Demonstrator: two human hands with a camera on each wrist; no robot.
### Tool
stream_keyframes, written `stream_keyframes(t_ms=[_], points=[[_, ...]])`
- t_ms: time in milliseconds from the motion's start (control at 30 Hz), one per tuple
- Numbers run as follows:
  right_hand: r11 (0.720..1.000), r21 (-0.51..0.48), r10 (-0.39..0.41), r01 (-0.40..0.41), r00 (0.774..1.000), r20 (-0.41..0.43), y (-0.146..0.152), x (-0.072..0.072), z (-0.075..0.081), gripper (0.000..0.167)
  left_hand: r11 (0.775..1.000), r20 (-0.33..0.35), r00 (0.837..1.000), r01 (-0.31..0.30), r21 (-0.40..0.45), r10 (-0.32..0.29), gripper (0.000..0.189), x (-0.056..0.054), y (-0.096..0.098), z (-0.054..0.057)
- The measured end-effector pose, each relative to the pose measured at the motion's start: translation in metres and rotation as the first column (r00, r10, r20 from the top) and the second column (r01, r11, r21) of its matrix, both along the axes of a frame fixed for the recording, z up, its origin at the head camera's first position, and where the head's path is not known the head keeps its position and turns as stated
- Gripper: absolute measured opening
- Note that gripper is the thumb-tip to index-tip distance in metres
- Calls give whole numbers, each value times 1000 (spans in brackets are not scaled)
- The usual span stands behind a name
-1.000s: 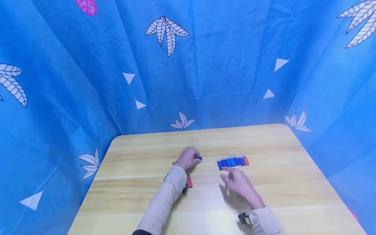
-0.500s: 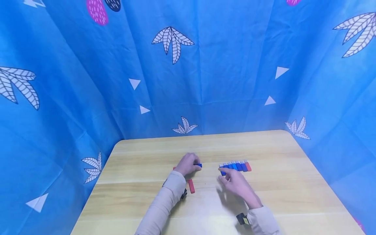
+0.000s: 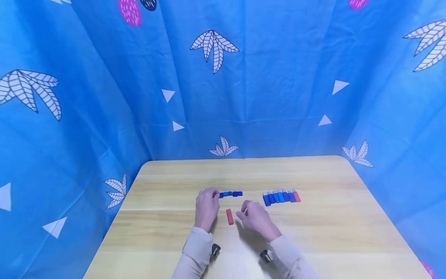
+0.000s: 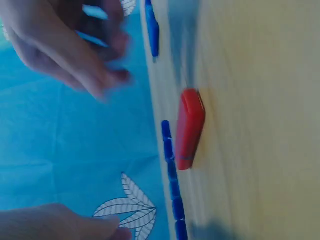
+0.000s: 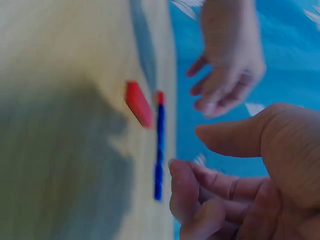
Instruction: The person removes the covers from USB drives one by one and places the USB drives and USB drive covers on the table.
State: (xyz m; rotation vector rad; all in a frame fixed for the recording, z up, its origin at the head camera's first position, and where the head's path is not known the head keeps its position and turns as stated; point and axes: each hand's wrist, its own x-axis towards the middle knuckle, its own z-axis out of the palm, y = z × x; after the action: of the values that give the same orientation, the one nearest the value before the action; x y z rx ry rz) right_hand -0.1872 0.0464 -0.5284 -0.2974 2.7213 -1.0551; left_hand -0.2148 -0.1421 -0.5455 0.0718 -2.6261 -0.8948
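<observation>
My left hand point(image 3: 208, 207) is at the left end of a row of small blue caps point(image 3: 230, 193), seemingly with nothing in its fingers. In the right wrist view, a red cap point(image 5: 160, 96) shows at that row's far end. A capped red USB flash drive point(image 3: 230, 217) lies on the table between the two hands. Just right of it hovers my right hand point(image 3: 256, 217), its thumb and index finger point(image 5: 182, 185) apart with nothing between them. Uncapped blue USB flash drives point(image 3: 277, 197) lie side by side to the right, ending in an uncapped red one point(image 3: 296, 196).
Everything lies on a light wooden table point(image 3: 313, 232) with rounded far corners. A blue patterned curtain point(image 3: 278, 77) hangs behind it and along both sides. Small black devices point(image 3: 215, 250) sit at the wrists.
My left hand has moved left along the cap row, uncovering several caps. My right hand has drawn away leftward from the uncapped drives to beside the red flash drive.
</observation>
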Motion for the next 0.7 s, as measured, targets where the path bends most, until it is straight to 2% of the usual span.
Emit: stream_keyframes(t_ms=[67,167,267,467,700], points=[[999,46,1,0,1000,-23,-12,-3,-5,23,999,-2,999,-39,2,39,9,10,-2,2],[995,95,-17,20,999,-29,-27,-6,-9,29,997,29,997,-72,20,71,9,22,-6,6],[989,140,-31,36,999,-40,-38,-9,-13,36,995,42,995,-91,43,89,9,30,-7,7],[981,192,-24,33,999,-49,-45,-10,-19,33,993,68,993,-105,58,101,8,37,-4,6],[969,246,2,21,996,-91,-45,-8,-16,29,993,86,991,-107,49,102,8,37,0,8]])
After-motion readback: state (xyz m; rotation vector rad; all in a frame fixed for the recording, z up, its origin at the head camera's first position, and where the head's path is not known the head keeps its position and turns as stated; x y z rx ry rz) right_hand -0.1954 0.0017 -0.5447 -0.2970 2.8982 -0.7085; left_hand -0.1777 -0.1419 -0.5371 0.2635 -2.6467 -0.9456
